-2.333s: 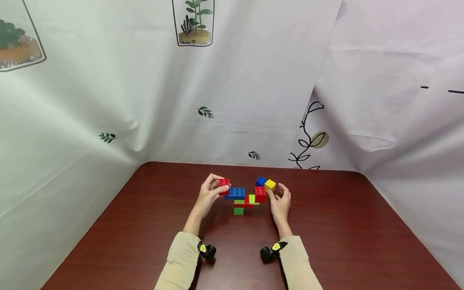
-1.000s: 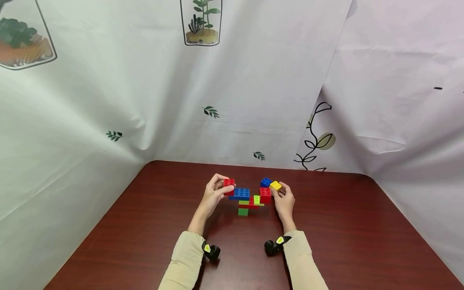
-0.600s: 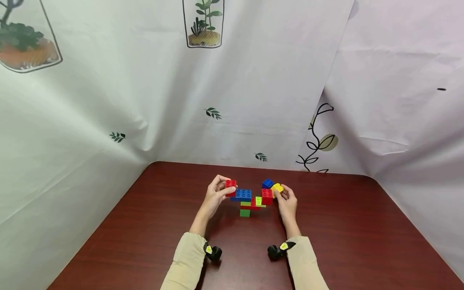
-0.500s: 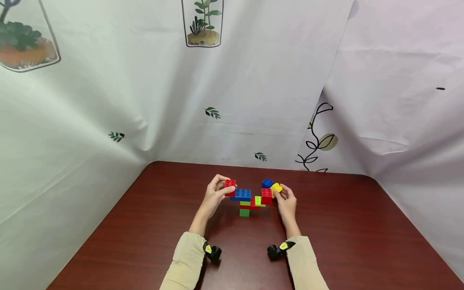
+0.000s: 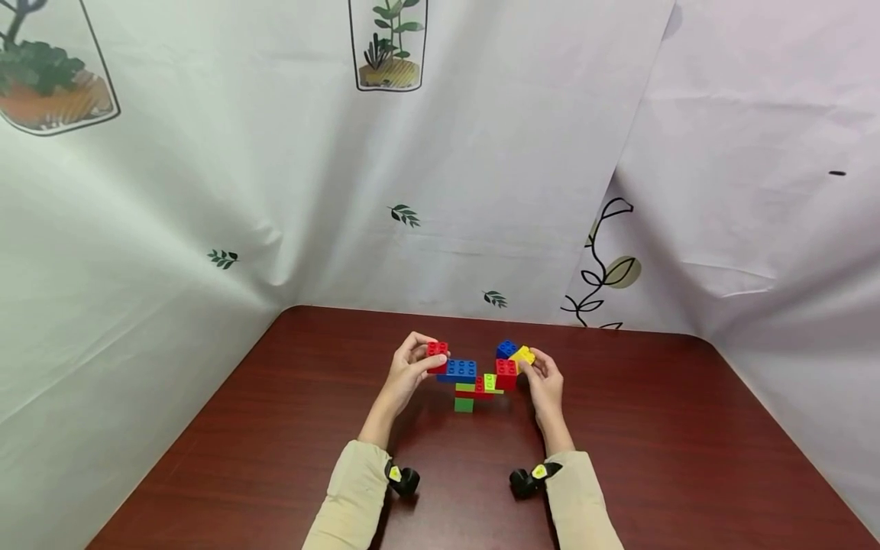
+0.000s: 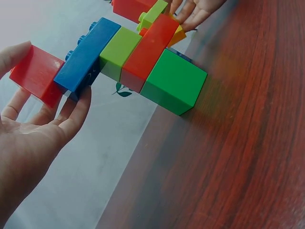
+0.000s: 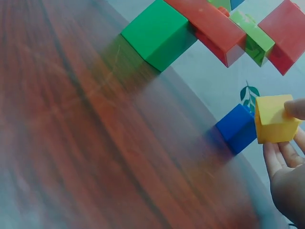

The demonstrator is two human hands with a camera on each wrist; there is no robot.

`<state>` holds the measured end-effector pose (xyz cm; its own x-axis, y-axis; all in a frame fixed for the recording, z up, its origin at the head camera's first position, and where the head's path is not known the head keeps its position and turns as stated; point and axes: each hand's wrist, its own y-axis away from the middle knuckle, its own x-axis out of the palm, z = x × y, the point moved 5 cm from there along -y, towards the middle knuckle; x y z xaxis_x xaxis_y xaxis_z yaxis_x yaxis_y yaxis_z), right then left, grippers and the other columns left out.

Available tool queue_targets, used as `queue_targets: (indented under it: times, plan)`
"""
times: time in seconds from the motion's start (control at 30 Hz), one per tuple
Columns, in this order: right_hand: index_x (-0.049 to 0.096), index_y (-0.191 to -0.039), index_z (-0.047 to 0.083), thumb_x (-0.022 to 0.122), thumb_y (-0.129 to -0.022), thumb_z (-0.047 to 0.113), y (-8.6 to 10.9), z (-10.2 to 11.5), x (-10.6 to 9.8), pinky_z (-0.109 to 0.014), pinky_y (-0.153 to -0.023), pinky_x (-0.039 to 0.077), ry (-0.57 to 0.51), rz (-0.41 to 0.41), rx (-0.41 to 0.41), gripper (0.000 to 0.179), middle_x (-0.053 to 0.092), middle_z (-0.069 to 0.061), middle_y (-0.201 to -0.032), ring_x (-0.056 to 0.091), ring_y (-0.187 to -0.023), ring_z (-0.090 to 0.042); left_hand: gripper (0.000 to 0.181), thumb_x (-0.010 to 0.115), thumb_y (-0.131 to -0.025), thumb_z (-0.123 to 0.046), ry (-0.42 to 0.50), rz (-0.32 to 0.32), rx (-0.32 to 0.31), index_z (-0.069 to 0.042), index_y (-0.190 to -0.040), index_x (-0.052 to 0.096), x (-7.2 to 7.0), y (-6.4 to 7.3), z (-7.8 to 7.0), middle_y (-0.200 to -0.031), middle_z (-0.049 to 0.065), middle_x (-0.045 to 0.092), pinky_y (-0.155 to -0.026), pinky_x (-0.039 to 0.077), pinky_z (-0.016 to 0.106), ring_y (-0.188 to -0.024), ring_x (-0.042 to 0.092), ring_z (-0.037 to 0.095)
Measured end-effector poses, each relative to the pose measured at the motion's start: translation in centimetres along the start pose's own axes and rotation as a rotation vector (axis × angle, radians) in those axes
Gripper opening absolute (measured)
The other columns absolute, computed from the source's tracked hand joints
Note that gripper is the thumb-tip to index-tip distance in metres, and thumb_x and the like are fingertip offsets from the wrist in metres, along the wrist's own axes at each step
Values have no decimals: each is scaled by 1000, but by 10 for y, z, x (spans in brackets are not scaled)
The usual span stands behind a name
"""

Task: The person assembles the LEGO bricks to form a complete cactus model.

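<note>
My left hand [image 5: 406, 370] grips the red brick [image 6: 37, 75] at the upper left of a built stack, its fingers also touching the blue brick [image 6: 90, 55] below. Under that come a lime brick [image 6: 119, 51], a long red brick [image 6: 150, 52] and a green brick [image 6: 174, 78] standing on the table. On the stack's right arm sit a small lime brick [image 7: 253, 39] and another red brick [image 5: 506, 373]. My right hand [image 5: 546, 384] pinches a tilted yellow brick [image 7: 276, 119] between thumb and fingers. Beside it a separate blue brick [image 7: 237, 128] rests on the table; whether they touch I cannot tell.
The dark red-brown tabletop [image 5: 653, 458] runs back to a pale cloth backdrop [image 5: 440, 153] with printed plants. A black wrist camera [image 5: 404, 481] is strapped to the left wrist, and another wrist camera [image 5: 525, 483] to the right.
The right hand's fingers have closed onto the yellow brick, which has tipped over from its earlier flatter pose. The left hand keeps its grip. The whole head view has shifted slightly.
</note>
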<state>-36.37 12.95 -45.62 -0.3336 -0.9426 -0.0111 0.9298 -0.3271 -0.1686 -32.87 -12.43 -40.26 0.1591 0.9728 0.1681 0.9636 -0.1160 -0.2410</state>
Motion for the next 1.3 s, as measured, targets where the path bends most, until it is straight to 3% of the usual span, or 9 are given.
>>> queue_targets:
  times: [0.2,0.43,0.63,0.77,0.93,1.0,1.17,1.3]
  plan:
    - [57,-126,-6,65,-92,7,0,10,-1,-4,-77,43,-32,-23,-50,37,62,-22,-116,53,-88,3,34,61,-91,-4,2,4,13,5,-118,44,0,-1,1,-119,31,60,-83,57,34,-93,66,13]
    - [57,-125,-7,65,-91,6,2,21,1,-4,-80,44,-77,-3,-76,37,64,-12,-111,55,-87,6,33,60,-91,-3,2,6,12,5,-118,44,0,0,1,-121,33,58,-85,57,37,-93,66,10]
    - [57,-126,-6,65,-91,5,3,31,2,-5,-81,45,-129,-7,-89,38,62,6,-101,57,-87,6,34,61,-91,-4,10,13,11,6,-118,44,0,0,1,-110,15,67,-85,57,36,-94,66,12]
    - [57,-126,-6,65,-91,5,6,40,2,-5,-82,46,-154,-13,-106,38,63,4,-103,58,-88,6,35,62,-91,-5,11,23,14,6,-119,43,0,0,1,-107,7,69,-83,56,32,-94,65,14]
    - [57,-126,-7,66,-90,5,10,50,4,-6,-82,46,-177,-8,-129,38,64,1,-105,58,-88,5,35,61,-91,-6,3,18,2,5,-119,43,1,2,-1,-102,-4,69,-84,56,35,-95,64,13]
    - [57,-126,-8,66,-90,4,12,54,6,-6,-83,46,-186,3,-140,38,64,3,-103,58,-89,4,34,61,-91,-6,2,12,-1,4,-119,44,2,2,-1,-105,1,69,-85,55,37,-95,64,12]
    - [56,-124,-10,65,-90,2,15,62,10,-8,-83,48,-218,40,-158,38,63,9,-98,59,-89,2,32,61,-90,-5,11,7,4,3,-118,45,2,2,-1,-119,29,61,-83,55,35,-95,64,13]
    - [55,-125,-10,65,-90,3,18,69,13,-9,-82,49,-242,83,-175,38,63,11,-98,60,-91,-1,31,61,-90,-4,28,4,-2,2,-117,46,2,1,-1,-118,29,61,-80,55,31,-96,64,15]
